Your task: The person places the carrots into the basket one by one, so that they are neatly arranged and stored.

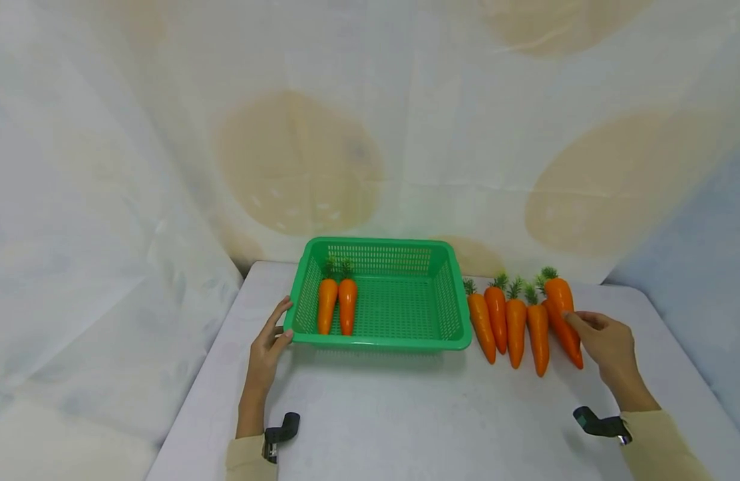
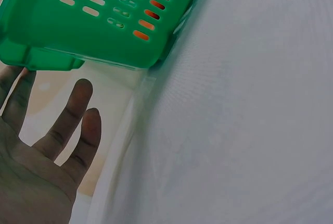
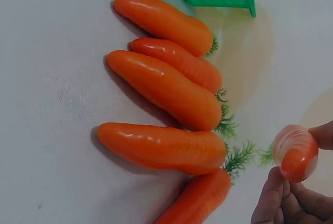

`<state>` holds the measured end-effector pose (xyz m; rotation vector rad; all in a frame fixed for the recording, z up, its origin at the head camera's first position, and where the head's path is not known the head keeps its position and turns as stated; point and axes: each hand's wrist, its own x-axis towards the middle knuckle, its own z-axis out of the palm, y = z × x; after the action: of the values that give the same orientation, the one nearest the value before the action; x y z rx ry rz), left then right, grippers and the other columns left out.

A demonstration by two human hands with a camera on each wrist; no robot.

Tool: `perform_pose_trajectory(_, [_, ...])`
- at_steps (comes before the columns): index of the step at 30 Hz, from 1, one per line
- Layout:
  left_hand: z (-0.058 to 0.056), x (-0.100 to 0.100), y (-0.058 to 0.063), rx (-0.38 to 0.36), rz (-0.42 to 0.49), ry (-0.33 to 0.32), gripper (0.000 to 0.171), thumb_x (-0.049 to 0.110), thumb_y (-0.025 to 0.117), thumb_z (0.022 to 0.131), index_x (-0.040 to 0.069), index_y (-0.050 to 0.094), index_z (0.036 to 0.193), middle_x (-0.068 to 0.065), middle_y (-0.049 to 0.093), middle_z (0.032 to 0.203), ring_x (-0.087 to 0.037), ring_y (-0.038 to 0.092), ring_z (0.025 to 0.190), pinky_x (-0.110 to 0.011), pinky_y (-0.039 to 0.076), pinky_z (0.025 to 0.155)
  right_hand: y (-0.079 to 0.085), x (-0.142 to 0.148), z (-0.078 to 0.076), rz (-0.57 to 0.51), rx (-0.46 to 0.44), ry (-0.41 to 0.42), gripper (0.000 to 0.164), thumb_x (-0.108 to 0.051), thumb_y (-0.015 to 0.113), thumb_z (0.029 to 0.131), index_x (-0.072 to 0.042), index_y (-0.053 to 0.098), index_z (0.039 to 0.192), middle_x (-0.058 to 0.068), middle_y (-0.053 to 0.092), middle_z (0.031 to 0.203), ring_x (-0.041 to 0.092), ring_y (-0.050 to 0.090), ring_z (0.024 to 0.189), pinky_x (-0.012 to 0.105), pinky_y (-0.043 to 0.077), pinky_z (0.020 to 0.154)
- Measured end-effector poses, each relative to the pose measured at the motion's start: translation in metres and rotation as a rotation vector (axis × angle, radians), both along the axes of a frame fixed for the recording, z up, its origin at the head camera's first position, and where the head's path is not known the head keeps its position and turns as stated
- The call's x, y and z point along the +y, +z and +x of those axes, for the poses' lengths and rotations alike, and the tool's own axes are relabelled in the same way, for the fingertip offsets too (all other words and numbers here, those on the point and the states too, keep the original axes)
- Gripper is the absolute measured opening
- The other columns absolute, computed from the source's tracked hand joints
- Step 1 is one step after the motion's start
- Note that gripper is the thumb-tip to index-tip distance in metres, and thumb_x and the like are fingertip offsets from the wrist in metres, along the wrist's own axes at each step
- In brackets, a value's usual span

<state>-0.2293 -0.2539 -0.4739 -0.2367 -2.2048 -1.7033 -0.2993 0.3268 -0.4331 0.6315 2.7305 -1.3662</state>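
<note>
A green plastic basket (image 1: 382, 345) stands on the table with two orange carrots (image 1: 348, 304) lying side by side at its left. My left hand (image 1: 266, 353) touches the basket's left rim near the front corner, fingers spread and fairly straight. In the left wrist view, two of its fingers (image 2: 73, 110) are free of the basket. To the right of the basket, several carrots (image 3: 161, 143) lie in a row, green tops toward the back. My right hand (image 1: 604, 344) pinches another carrot (image 3: 296, 151) between thumb and fingers, lifted above the rightmost one.
The white-covered table (image 1: 406, 414) meets a pale, spotted cloth backdrop (image 1: 418, 153) behind the basket. Similar cloth hangs at the left and right. A dark wrist-worn camera (image 1: 601, 424) sits on each forearm.
</note>
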Motion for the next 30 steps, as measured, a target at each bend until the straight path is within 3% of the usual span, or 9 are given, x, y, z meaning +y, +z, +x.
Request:
perform_pose_trajectory(10, [0.0, 0.0, 0.0, -0.004, 0.0, 0.001, 0.051, 0.008, 0.053, 0.102, 0.008, 0.044, 0.152, -0.007, 0.036, 0.159, -0.025, 0.058, 0.101, -0.028, 0.05, 0.082, 0.006, -0.005, 0.0, -0.019, 0.017, -0.017, 0.081, -0.059, 0.051, 0.096, 0.006, 0.047, 0.144, 0.03, 0.048, 0.14, 0.044, 0.047, 0.121, 0.061, 0.04, 0.102])
perform_pose_trajectory(15, [0.001, 0.001, 0.001, -0.006, 0.001, 0.002, 0.051, 0.008, 0.053, 0.102, 0.008, 0.044, 0.151, -0.007, 0.036, 0.159, -0.024, 0.059, 0.102, -0.028, 0.049, 0.082, 0.008, -0.011, 0.002, -0.014, 0.028, -0.023, 0.079, -0.059, 0.051, 0.096, 0.006, 0.049, 0.142, 0.029, 0.049, 0.14, 0.043, 0.048, 0.12, 0.055, 0.045, 0.096])
perform_pose_trajectory(23, [0.002, 0.001, 0.001, -0.017, -0.004, 0.007, 0.051, 0.008, 0.053, 0.102, 0.008, 0.044, 0.152, -0.007, 0.036, 0.159, -0.023, 0.059, 0.101, -0.028, 0.05, 0.082, 0.016, -0.02, 0.003, -0.041, 0.038, -0.008, 0.077, -0.056, 0.052, 0.097, 0.005, 0.048, 0.143, 0.029, 0.047, 0.142, 0.043, 0.047, 0.124, 0.057, 0.044, 0.1])
perform_pose_trajectory(30, [0.002, 0.001, 0.003, -0.013, -0.001, 0.001, 0.05, 0.008, 0.053, 0.102, 0.007, 0.044, 0.151, -0.008, 0.036, 0.159, -0.033, 0.058, 0.102, -0.027, 0.049, 0.082, 0.019, -0.026, 0.001, -0.03, 0.025, -0.006, 0.075, -0.057, 0.052, 0.097, 0.002, 0.049, 0.144, 0.026, 0.05, 0.141, 0.038, 0.051, 0.119, 0.046, 0.05, 0.092])
